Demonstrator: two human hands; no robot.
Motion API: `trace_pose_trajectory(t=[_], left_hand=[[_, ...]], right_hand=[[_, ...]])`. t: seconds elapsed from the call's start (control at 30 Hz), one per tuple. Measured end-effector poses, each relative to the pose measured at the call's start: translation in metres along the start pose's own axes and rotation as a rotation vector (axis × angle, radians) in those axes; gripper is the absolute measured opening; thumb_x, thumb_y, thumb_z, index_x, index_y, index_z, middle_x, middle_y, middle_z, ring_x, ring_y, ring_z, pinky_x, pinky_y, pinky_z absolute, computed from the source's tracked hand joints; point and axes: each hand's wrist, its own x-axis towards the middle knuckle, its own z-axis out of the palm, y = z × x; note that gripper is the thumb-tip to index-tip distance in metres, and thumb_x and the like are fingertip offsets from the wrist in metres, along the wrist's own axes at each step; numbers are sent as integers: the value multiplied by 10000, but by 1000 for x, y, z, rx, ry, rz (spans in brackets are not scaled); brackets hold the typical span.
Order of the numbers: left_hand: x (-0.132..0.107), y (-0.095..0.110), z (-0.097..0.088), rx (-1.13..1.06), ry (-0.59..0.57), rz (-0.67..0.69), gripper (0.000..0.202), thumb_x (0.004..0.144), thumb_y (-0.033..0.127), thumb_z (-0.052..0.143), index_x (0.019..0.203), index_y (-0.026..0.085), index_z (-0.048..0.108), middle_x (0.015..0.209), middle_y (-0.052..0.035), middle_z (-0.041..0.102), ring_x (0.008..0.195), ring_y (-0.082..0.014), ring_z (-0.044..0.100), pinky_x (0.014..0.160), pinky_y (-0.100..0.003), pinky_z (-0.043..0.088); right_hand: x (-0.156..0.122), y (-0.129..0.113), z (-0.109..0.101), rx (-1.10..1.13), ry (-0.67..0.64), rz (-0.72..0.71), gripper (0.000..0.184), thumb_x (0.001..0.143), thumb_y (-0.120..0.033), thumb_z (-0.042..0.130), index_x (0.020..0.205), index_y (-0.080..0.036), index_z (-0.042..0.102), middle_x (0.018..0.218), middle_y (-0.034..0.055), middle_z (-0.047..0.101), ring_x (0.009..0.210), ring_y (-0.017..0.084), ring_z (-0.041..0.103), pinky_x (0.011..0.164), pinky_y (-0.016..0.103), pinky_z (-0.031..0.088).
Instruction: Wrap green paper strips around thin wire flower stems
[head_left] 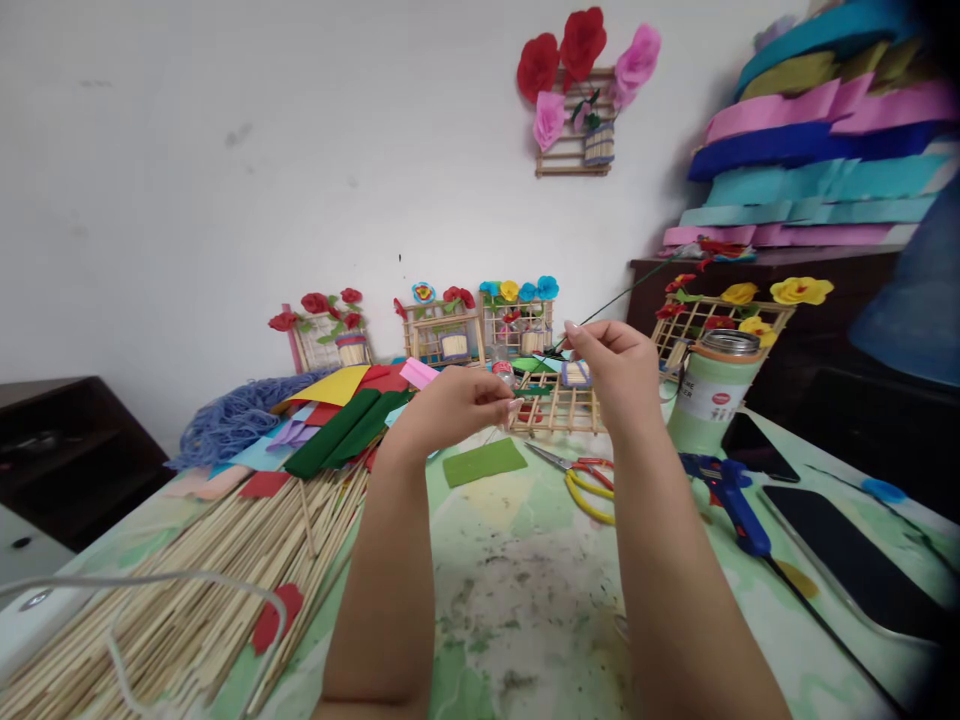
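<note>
While a thin dark green stem slants through the air above the tabletop, the right hand has its fingers pinched on it. Left hand is just lower, fingers curled close together; honestly can't tell if they're gripping anything. Below them there's a flat green piece near some yellow-handled scissors. Further out: a blue glue gun and a pale green bottle to the person's right, loads of thin sticks to the left, and flower-trimmed stick frames against the wall.
</note>
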Motion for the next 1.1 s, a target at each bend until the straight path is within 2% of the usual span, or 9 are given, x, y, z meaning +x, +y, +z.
trace_pose_trajectory(t=[0.13, 0.27, 0.33, 0.43, 0.53, 0.67, 0.77, 0.9, 1.1], left_hand=[[3, 6, 4, 202, 89, 14, 255, 824, 294, 504, 628, 166, 604, 611, 2, 605, 550, -92, 477, 518, -226, 280], [5, 8, 6, 267, 176, 36, 258, 844, 279, 476, 640, 166, 586, 632, 2, 597, 566, -91, 465, 532, -235, 266], [4, 8, 7, 221, 167, 58, 247, 848, 287, 481, 668, 169, 602, 662, -1, 614, 603, -99, 491, 556, -235, 294], [3, 7, 7, 116, 145, 90, 206, 839, 284, 503, 717, 173, 627, 686, -1, 633, 636, -105, 525, 587, -231, 335], [2, 7, 7, 86, 142, 88, 190, 832, 287, 518, 738, 175, 639, 692, -1, 639, 639, -106, 536, 589, -228, 346], [3, 8, 8, 138, 123, 94, 210, 835, 297, 523, 692, 173, 615, 659, 5, 611, 615, -102, 505, 574, -229, 328], [4, 9, 9, 169, 115, 94, 228, 842, 299, 519, 662, 172, 576, 638, 12, 582, 596, -97, 473, 562, -229, 311], [5, 8, 12, 189, 102, 95, 258, 845, 311, 519, 631, 171, 548, 612, 19, 552, 580, -92, 444, 541, -227, 288], [6, 7, 13, 189, 103, 124, 244, 850, 306, 519, 664, 173, 603, 633, 9, 568, 595, -97, 457, 538, -225, 291]], right_hand=[[-1, -4, -1, -60, 48, 4, 243, 706, -290, 697, 534, -173, 570, 511, -29, 530, 498, 86, 416, 491, 244, 311], [-1, -9, -5, -82, 54, -13, 232, 716, -297, 706, 561, -174, 585, 550, -18, 562, 517, 90, 440, 514, 251, 342], [-2, -12, -8, -38, -2, -47, 196, 730, -320, 709, 625, -178, 625, 606, -8, 599, 559, 98, 481, 547, 255, 374], [-4, -17, -11, 35, -165, -64, 148, 744, -330, 706, 731, -185, 685, 690, 8, 655, 622, 112, 533, 602, 263, 417], [-5, -20, -12, 13, -240, -68, 155, 750, -328, 700, 710, -178, 709, 697, 25, 686, 651, 128, 564, 632, 272, 439], [-4, -19, -12, -109, -156, -60, 213, 721, -349, 719, 609, -170, 692, 656, 36, 682, 629, 138, 560, 566, 262, 411], [-3, -17, -11, -202, -75, -32, 267, 678, -369, 749, 544, -164, 645, 563, 18, 626, 542, 116, 493, 492, 247, 347], [-3, -15, -11, -205, -40, -19, 344, 671, -413, 749, 511, -162, 577, 489, -11, 545, 474, 83, 396, 456, 238, 289], [-4, -15, -9, -179, 17, 6, 396, 664, -451, 753, 498, -171, 528, 453, -41, 464, 446, 67, 316, 446, 237, 275]])
